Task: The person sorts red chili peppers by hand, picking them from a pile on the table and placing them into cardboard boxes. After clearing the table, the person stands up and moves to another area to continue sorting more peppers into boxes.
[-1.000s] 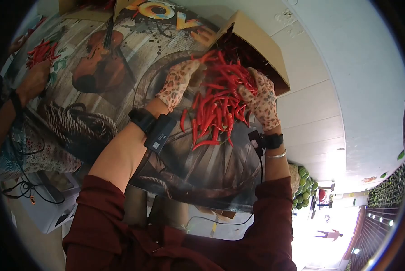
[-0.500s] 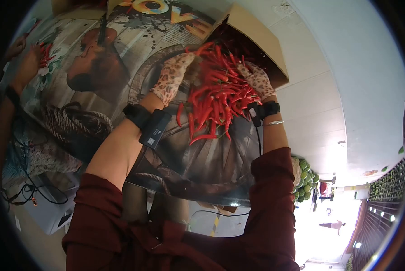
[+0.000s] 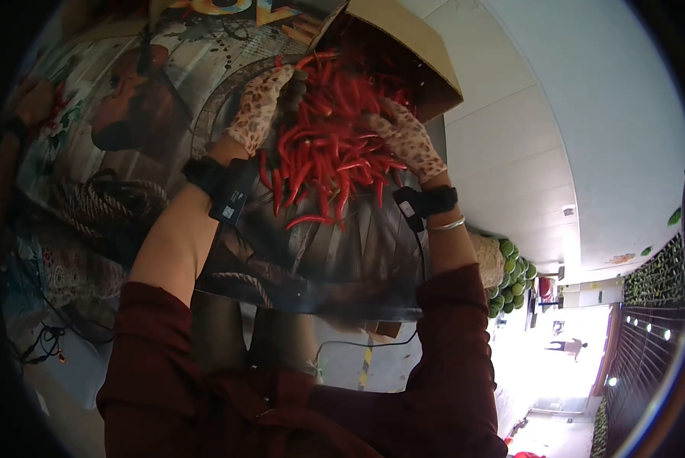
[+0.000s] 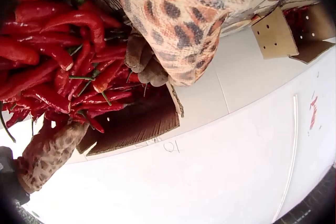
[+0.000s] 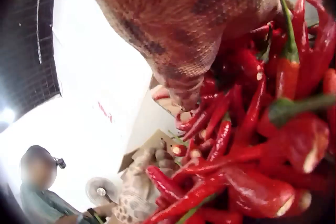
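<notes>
A heap of red chilies (image 3: 319, 156) spreads from the mouth of a cardboard box (image 3: 411, 38) onto the printed tabletop. Against the heap's left side rests my gloved left hand (image 3: 262, 107), its grey-tipped fingers (image 4: 144, 64) loosely bent beside the chilies (image 4: 50, 50). My gloved right hand (image 3: 410, 141) touches the heap from the right with fingers extended; both gloves have a spotted print. Close in the right wrist view, that right hand (image 5: 184, 29) lies over chilies (image 5: 252, 187), its fingertips partly hidden. I see no chili clearly gripped in either hand.
At the far left another person's hand (image 3: 33, 103) is near some chilies, blurred. A second cardboard box (image 4: 275, 35) stands farther along the wall. Green round produce (image 3: 514, 278) is piled beyond the table's right side, and a cable (image 3: 365, 343) hangs below its front edge.
The view has shifted, moving the table and box left and up in the picture. My right hand has left the chilies it was gathering, and its fingers are straighter. The left stays beside the heap.
</notes>
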Motion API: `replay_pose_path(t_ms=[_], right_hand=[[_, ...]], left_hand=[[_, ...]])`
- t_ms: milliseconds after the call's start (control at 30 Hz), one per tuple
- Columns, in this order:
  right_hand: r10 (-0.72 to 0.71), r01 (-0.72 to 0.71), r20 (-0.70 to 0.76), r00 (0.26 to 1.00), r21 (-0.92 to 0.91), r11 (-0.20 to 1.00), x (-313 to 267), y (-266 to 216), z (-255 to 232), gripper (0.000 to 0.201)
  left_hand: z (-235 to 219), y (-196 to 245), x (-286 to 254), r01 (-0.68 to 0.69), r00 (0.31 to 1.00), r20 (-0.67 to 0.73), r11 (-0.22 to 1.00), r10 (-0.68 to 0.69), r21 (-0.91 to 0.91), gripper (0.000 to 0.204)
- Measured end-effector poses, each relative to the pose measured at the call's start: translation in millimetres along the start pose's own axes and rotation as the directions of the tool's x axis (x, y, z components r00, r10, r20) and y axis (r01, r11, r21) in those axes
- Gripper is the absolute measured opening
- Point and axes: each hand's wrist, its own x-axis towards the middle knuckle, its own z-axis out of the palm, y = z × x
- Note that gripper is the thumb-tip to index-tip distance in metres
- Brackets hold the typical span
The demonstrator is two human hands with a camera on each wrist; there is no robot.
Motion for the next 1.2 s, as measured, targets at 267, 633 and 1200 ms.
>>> replay_pose_path(t_ms=[267,633,1200], right_hand=[[-0.007,0.041,-0.324,0.946,0.099,0.994,-64.1,16.0,-42.6,0.042],[0.441,-0.417,-0.159,0.883,0.16,0.895,-58.3,106.9,-18.6,0.041],[0.15,-0.113,-0.109,0.983,0.286,0.951,-68.1,128.3,-12.0,0.031]], left_hand=[[4.9,4.9,-8.6,-0.034,0.999,-0.016,0.985,0.037,0.171,0.033],[8.4,8.2,-6.5,0.002,0.999,-0.048,0.983,0.007,0.184,0.032],[-8.9,-4.5,4.5,-0.05,0.997,0.062,0.982,0.039,0.183,0.037]])
